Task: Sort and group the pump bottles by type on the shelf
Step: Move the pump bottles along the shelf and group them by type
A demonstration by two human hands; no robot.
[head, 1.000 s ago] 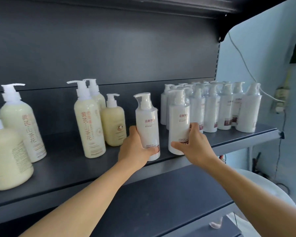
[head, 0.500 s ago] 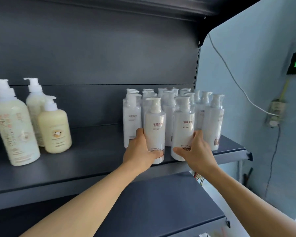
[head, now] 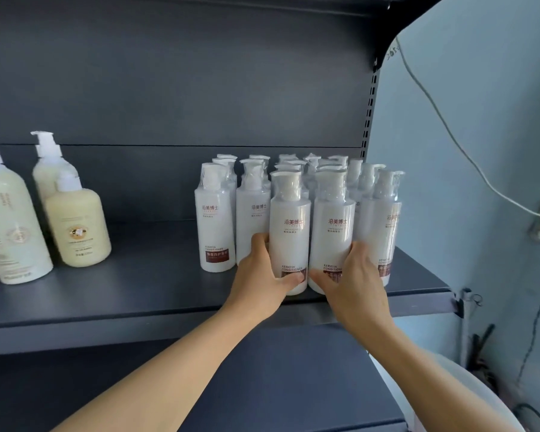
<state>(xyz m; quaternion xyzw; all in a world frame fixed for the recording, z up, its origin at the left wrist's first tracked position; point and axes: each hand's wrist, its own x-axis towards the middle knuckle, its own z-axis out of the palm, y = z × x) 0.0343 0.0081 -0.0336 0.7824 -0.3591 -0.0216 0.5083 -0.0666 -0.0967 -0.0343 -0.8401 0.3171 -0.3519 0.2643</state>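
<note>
Two white pump bottles stand side by side at the front of the dark shelf [head: 169, 294]. My left hand [head: 262, 275] grips the left white bottle [head: 289, 232] low down, thumb across its label. My right hand [head: 353, 282] grips the right white bottle [head: 332, 226] near its base. Both bottles touch the front of a cluster of several identical white bottles [head: 250, 210] at the shelf's right end. Cream pump bottles stand apart at the left: a short one [head: 77, 226] and two tall ones [head: 8, 232].
A bare stretch of shelf separates the cream bottles from the white cluster. The shelf's right end [head: 443, 288] lies just past the cluster, by a pale blue wall with a white cable [head: 449, 135]. A lower dark shelf [head: 293, 385] sits beneath my arms.
Both hands have carried their white bottles rightward along the shelf until they stand together against the white cluster. The view has swung right, so the cream bottles sit further left.
</note>
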